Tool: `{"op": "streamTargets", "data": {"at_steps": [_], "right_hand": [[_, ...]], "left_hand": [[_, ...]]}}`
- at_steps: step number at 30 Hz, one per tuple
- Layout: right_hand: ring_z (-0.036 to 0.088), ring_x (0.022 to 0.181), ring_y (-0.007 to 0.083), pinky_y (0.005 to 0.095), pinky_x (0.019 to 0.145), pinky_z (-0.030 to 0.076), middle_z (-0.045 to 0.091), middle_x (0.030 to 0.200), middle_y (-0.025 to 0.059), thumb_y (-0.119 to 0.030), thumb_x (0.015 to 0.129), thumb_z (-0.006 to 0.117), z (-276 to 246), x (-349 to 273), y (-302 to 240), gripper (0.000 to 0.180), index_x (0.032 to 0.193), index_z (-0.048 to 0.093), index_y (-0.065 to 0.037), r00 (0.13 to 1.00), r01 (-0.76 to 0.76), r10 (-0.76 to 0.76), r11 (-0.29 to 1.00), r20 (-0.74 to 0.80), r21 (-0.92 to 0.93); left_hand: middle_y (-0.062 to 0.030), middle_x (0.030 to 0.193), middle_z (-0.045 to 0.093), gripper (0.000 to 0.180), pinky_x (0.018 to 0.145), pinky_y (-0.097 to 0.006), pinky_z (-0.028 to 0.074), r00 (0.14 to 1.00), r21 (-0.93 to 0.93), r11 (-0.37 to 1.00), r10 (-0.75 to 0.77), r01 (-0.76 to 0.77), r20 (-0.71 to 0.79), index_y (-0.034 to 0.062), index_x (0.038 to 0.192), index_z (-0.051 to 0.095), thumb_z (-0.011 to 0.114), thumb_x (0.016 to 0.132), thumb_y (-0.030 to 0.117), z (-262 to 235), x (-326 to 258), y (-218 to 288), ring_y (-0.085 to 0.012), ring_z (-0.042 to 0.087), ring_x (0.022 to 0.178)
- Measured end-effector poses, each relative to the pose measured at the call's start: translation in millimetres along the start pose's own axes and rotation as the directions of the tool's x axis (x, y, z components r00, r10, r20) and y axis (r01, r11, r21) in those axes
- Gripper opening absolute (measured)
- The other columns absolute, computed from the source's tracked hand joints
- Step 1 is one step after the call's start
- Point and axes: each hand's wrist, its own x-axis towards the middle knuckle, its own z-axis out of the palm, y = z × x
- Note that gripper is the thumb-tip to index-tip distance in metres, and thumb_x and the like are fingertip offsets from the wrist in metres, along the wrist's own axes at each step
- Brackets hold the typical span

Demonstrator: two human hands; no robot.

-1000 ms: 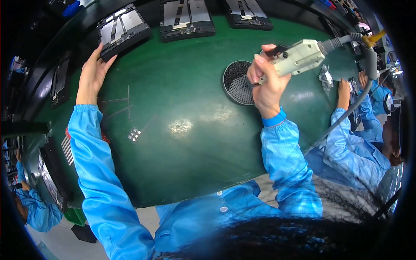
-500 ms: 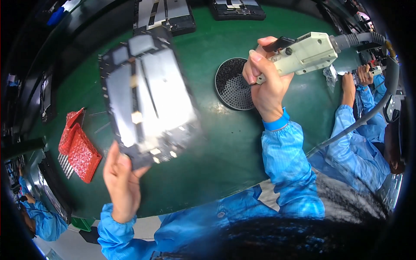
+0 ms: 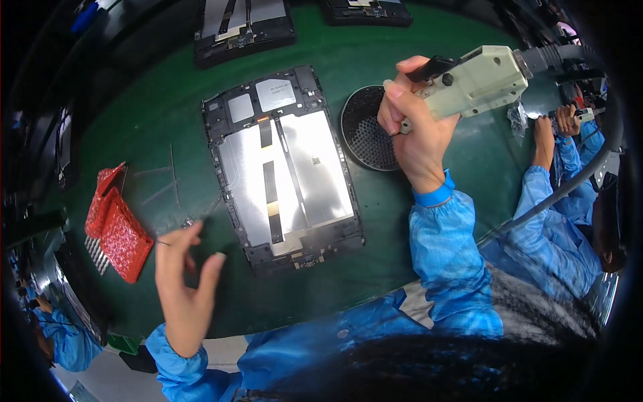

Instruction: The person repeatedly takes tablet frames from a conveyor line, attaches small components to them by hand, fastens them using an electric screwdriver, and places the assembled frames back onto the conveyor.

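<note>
A tablet-like device body [image 3: 321,167], with a silvery middle, black frame and dark ribbon strips, lies flat on the green table. To its left is my left hand [image 3: 184,285], thumb and fingers apart, holding nothing I can see. A small dark item [image 3: 189,222] shows right by its fingertips; I cannot make out its kind. My right hand [image 3: 422,137] is wrapped round a pale hand tool [image 3: 479,80] with a black lever; its front end is hidden by the fingers. Below that hand sits a round dish [image 3: 365,130] with a studded grid and tiny black pieces.
Red bubble-wrap packaging [image 3: 124,234] rests at the left beside thin strips [image 3: 175,177]. More device bodies [image 3: 244,40] stand at the far edge. A grey hose [image 3: 569,181] loops down the right side, near a clear bag [image 3: 517,120]. Co-workers in blue sleeves [image 3: 542,214] sit right and left.
The device body has gone from my left hand's grip, raised and tilted, to lying on the table further right. My left hand has let go. The right hand still holds the tool.
</note>
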Motion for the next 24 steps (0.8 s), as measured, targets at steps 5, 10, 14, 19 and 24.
{"op": "streamTargets", "data": {"at_steps": [5, 10, 14, 19, 24], "right_hand": [[0.044, 0.048, 0.0102, 0.0262, 0.044, 0.034, 0.051, 0.067, 0.0039, 0.002, 0.084, 0.064, -1, -1, 2, 0.026, 0.109, 0.056, 0.001, 1.0, -0.015, 0.015, 0.999, 0.006, 0.038], [0.048, 0.049, 0.0093, 0.0251, 0.045, 0.037, 0.056, 0.07, 0.0036, 0.002, 0.084, 0.066, -2, 0, 2, 0.026, 0.108, 0.058, 0.002, 1.0, 0.021, -0.022, 0.999, 0.005, 0.045], [0.048, 0.05, 0.0096, 0.0251, 0.045, 0.037, 0.056, 0.071, 0.0033, 0.001, 0.084, 0.068, 1, 0, 7, 0.025, 0.108, 0.059, 0.001, 1.0, 0.019, -0.02, 0.998, 0.019, 0.06], [0.05, 0.053, 0.01, 0.0253, 0.046, 0.037, 0.056, 0.072, 0.0029, -0.001, 0.085, 0.071, 5, -7, 10, 0.02, 0.101, 0.061, -0.002, 1.0, -0.009, 0.008, 0.999, 0.027, 0.036], [0.041, 0.05, 0.0094, 0.0253, 0.046, 0.033, 0.044, 0.066, 0.0008, -0.002, 0.088, 0.063, -4, -7, -2, 0.025, 0.112, 0.057, 0.0, 0.998, 0.067, -0.067, 0.998, 0.005, 0.012]], "left_hand": [[-0.0106, 0.11, 0.055, 0.044, 0.073, -0.029, 0.044, 0.99, 0.217, 0.975, -0.014, 0.044, -0.14, 0.0018, 0.124, 0.059, 0.074, 0.082, 0.002, -11, 12, -11, -0.0197, 0.051, 0.084], [-0.0125, 0.112, 0.055, 0.041, 0.081, -0.032, 0.047, 0.989, 0.279, 0.96, 0.007, 0.034, -0.147, 0.0017, 0.119, 0.061, 0.076, 0.081, 0.006, -7, 13, -21, -0.025, 0.056, 0.097], [-0.0126, 0.11, 0.055, 0.035, 0.082, -0.034, 0.047, 0.987, 0.235, 0.969, -0.045, 0.08, -0.152, 0.001, 0.113, 0.062, 0.076, 0.081, 0.005, -8, 13, -26, -0.026, 0.056, 0.097], [-0.0142, 0.106, 0.057, 0.03, 0.086, -0.035, 0.047, 0.985, 0.144, 0.989, 0.054, -0.03, -0.166, -0.0013, 0.101, 0.061, 0.076, 0.076, 0.001, -7, 6, -47, -0.0293, 0.058, 0.1], [-0.01, 0.094, 0.064, 0.029, 0.086, -0.039, 0.045, 0.987, 0.085, 0.996, -0.009, 0.023, -0.161, 0.0022, 0.101, 0.062, 0.078, 0.077, 0.006, -5, 12, -38, -0.0282, 0.059, 0.093]]}}
